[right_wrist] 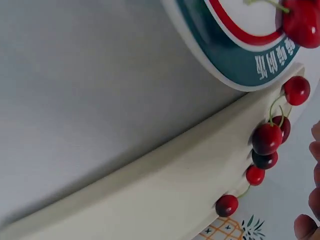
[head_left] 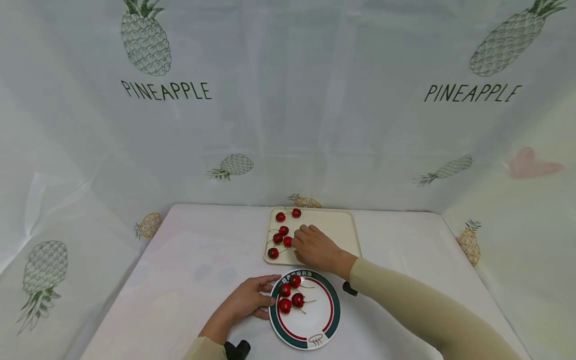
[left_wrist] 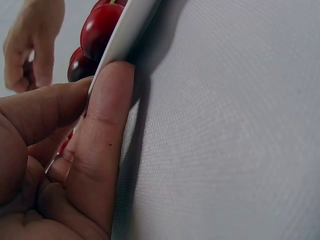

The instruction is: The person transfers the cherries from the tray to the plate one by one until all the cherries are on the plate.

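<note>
My left hand (head_left: 250, 301) pinches the left rim of a round white plate (head_left: 310, 327) with a green band and a red ring. Several red cherries (head_left: 298, 300) with stems lie on the plate's left side. In the left wrist view, thumb and fingers meet at the plate's edge (left_wrist: 136, 22), with cherries (left_wrist: 101, 31) just beyond. My right hand (head_left: 317, 248) is over a cream tray (head_left: 335, 227), beside a group of cherries (head_left: 278, 238) at its left end. Its fingertips (right_wrist: 306, 226) show at the right wrist view's edge, loosely bent, with nothing visible between them.
The tray stands at the back of a white-covered table (head_left: 193, 250), just behind the plate. A curtain (head_left: 288, 115) printed with pineapples rises behind the table. Dark straps (head_left: 237, 350) sit at the wrists.
</note>
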{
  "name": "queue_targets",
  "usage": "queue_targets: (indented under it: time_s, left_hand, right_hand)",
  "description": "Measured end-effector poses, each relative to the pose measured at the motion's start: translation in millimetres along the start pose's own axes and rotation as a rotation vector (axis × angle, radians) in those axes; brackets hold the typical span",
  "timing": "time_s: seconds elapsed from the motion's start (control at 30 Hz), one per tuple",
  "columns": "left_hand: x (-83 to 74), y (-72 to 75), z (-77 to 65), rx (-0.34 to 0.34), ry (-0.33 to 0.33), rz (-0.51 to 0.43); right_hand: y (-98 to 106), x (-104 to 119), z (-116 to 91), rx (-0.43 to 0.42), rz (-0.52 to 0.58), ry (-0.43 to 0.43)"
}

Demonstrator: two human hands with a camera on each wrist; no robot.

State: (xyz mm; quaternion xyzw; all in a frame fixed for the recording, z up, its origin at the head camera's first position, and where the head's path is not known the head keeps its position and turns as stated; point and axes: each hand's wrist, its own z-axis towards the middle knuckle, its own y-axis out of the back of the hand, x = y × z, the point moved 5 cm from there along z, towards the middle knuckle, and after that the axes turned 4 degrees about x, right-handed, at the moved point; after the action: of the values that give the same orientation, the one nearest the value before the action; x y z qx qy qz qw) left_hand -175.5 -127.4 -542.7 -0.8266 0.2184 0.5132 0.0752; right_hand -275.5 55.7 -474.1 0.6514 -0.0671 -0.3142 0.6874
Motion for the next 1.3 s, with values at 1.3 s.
queue_targets:
  time_s: [1.3]
  left_hand:
    - [3.1, -0.9, 3.1, 0.009, -0.015, -0.038]
  right_hand:
    - [-36.9, -12.1, 8.2, 0.068, 0.049, -0.037]
